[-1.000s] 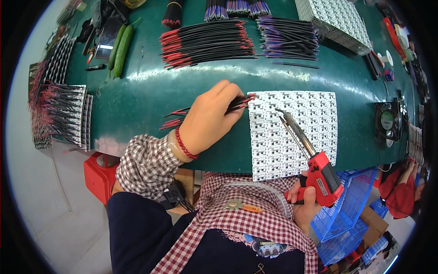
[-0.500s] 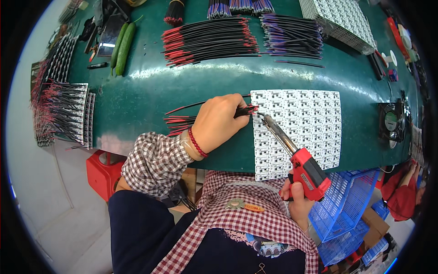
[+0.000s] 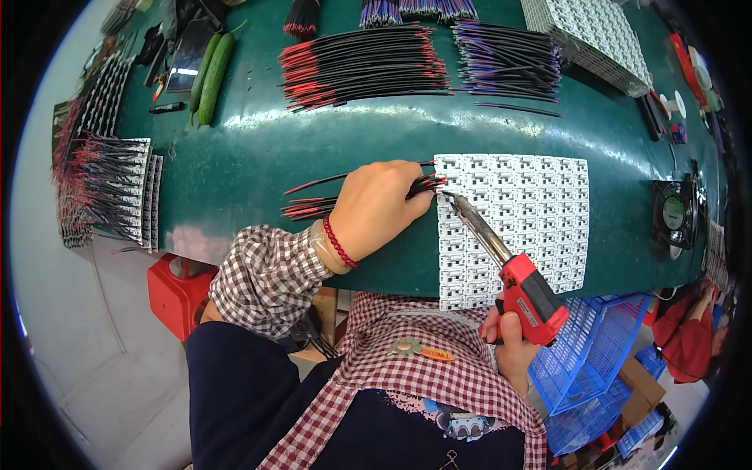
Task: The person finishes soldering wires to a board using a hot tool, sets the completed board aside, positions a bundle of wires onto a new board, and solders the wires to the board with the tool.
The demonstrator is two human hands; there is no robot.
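My left hand (image 3: pixel 377 202) is closed around a small bundle of black wires with red ends (image 3: pixel 309 207), and the wire tips reach the left edge of a white circuit board panel (image 3: pixel 521 227). One separate wire lies above the bundle, its far end at the panel's upper left corner. In my right hand (image 3: pixel 511 345) is a red and black soldering gun (image 3: pixel 529 298), pointing up and left. Its metal tip is at the panel's left edge, close beside the wire ends. Whether the tip touches a wire is too small to tell.
Behind lie piles of red-black wires (image 3: pixel 364 66) and purple-black wires (image 3: pixel 509 63). A stack of white panels (image 3: pixel 587 39) stands at back right, wired panels (image 3: pixel 117 192) at left. Two cucumbers (image 3: pixel 213 82), a small fan (image 3: pixel 674 211), blue crates (image 3: pixel 587 352) and a red stool (image 3: pixel 178 298) surround the workplace.
The view has shifted slightly. My left fingers and the wire ends have moved a little at the panel's edge; the soldering gun stays almost in place.
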